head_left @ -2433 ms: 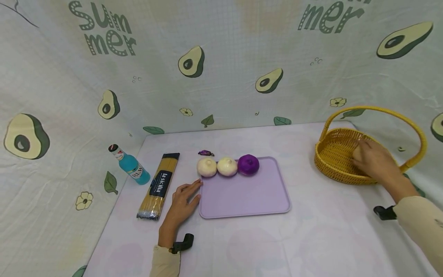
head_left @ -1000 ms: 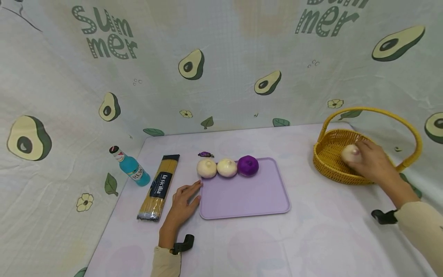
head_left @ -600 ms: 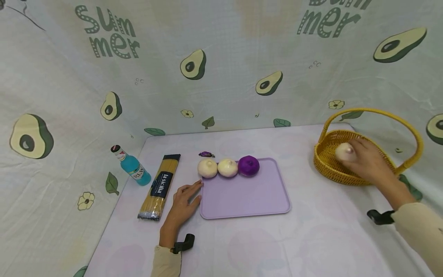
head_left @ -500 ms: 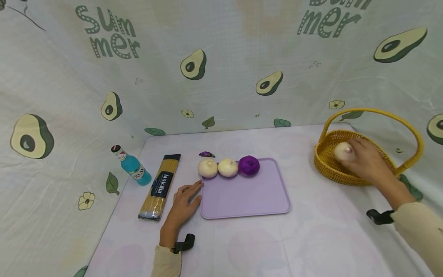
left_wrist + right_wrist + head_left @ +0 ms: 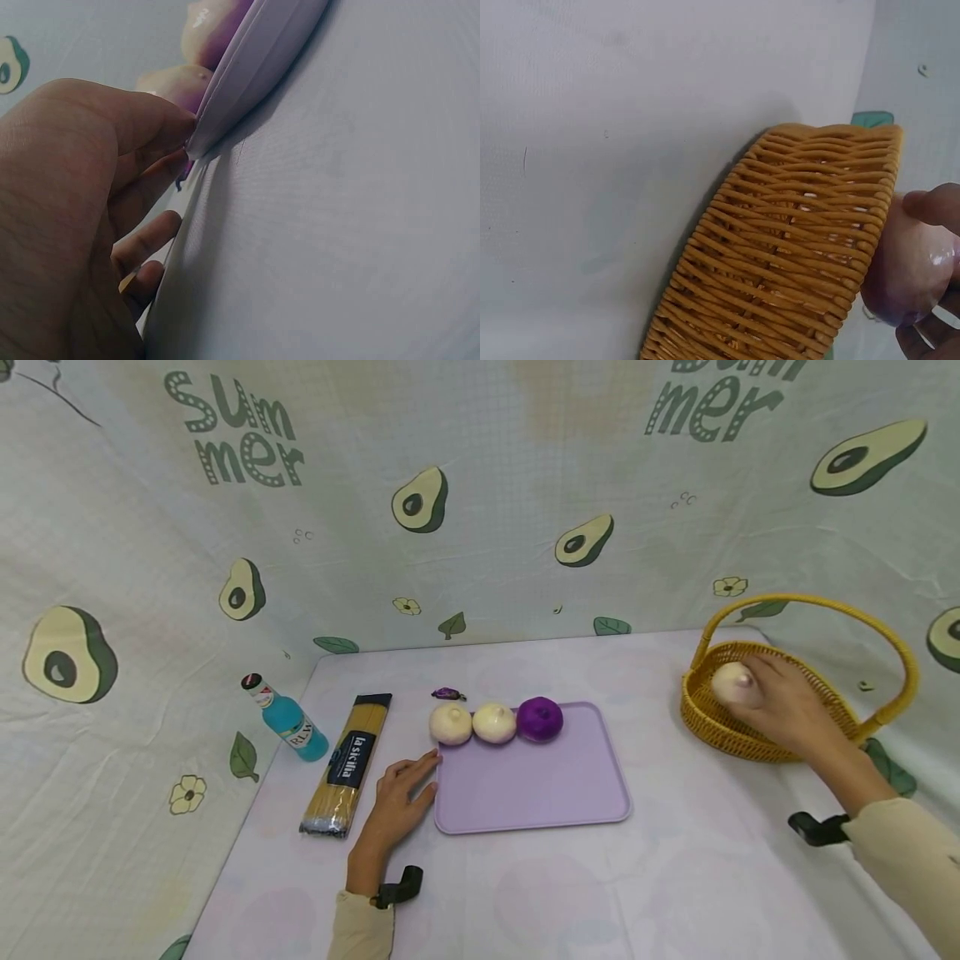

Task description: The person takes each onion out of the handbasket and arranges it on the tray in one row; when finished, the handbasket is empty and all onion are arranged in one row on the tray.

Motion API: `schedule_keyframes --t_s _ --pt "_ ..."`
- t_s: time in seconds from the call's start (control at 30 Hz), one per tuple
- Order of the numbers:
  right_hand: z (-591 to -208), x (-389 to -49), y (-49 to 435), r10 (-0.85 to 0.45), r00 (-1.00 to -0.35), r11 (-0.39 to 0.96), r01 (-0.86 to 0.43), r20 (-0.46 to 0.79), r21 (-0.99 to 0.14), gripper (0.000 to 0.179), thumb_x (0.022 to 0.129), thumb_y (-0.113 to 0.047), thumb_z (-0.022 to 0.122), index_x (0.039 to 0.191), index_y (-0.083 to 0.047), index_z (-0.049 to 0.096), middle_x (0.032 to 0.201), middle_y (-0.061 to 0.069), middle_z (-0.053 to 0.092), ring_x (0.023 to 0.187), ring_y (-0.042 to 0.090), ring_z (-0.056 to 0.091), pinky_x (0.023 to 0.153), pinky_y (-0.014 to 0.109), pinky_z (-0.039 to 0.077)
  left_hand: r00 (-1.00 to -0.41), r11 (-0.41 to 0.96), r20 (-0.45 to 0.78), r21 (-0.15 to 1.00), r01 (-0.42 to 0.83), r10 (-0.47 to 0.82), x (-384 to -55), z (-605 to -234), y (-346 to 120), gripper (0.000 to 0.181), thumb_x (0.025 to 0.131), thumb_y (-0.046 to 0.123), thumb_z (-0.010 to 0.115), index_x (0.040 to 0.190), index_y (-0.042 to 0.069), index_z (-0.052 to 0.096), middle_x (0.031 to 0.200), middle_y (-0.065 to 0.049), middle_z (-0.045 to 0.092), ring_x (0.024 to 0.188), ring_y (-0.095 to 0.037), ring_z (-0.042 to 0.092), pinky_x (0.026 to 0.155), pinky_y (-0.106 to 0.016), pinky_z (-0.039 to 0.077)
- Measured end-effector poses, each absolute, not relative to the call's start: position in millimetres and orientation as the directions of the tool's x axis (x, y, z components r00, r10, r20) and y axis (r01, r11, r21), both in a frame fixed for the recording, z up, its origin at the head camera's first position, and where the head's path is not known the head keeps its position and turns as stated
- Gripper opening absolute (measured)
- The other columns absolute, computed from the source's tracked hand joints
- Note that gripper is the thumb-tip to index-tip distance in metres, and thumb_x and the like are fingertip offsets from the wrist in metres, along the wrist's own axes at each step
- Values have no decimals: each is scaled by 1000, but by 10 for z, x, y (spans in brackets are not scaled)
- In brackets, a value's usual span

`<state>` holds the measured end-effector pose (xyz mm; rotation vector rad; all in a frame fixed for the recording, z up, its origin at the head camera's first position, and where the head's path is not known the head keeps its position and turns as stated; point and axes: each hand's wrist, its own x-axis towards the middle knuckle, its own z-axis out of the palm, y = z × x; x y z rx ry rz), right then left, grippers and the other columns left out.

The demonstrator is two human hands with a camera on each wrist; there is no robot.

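Note:
Inside the yellow wicker basket (image 5: 723,735), my right hand (image 5: 787,700) grips a pale onion (image 5: 733,685) with a purple tinge. The right wrist view shows thumb and fingers around that onion (image 5: 907,262), above the basket's woven rim (image 5: 870,247). My left hand (image 5: 397,802) lies on the table with relaxed fingers, its fingertips touching the left edge of a lilac tray (image 5: 532,785). Along the tray's far edge sit, in a row, a white onion (image 5: 451,724), a second white onion (image 5: 494,723) and a purple onion (image 5: 540,719).
Left of the tray lie a pack of spaghetti (image 5: 348,760) and a blue bottle (image 5: 292,722). A small purple wrapped candy (image 5: 448,693) is behind the onions. The basket's tall handle (image 5: 825,602) arches over its opening. A printed cloth wall (image 5: 495,593) stands behind the table.
My right hand has moved left within the basket, bringing the gripped onion toward the basket's left side and into fuller view. The left hand and the tray stay in place.

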<state>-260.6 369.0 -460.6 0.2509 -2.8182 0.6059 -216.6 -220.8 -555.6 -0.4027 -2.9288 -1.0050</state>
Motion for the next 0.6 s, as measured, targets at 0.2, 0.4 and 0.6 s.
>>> schedule_keyframes --t_s 0.2,0.4,0.6 --pt "-4566 -2589 3631 -122 -950 892 -232 289 -388 71 80 -10 81 135 13 43 136 34 40 123 54 35 99 66 28 -966 758 104 602 251 237 -2177 -5554 -2203 46 101 27 59 147 27 53 154 11 43 134 -24 36 109 -54 21" --pt "-4530 -2557 3563 -106 -957 885 -214 270 -413 72 83 -13 80 138 12 41 139 34 38 126 54 33 102 67 27 -962 753 129 601 268 240 -2172 -5545 -2196 46 101 26 60 146 25 54 154 8 45 133 -25 38 108 -55 22" --pt "-4470 -2550 3489 -130 -945 879 -251 301 -406 69 84 -15 79 137 10 44 139 31 41 126 52 35 100 65 29 -964 746 127 612 261 233 -2139 -5545 -2201 46 100 25 60 146 26 55 153 8 45 133 -26 38 108 -55 22"
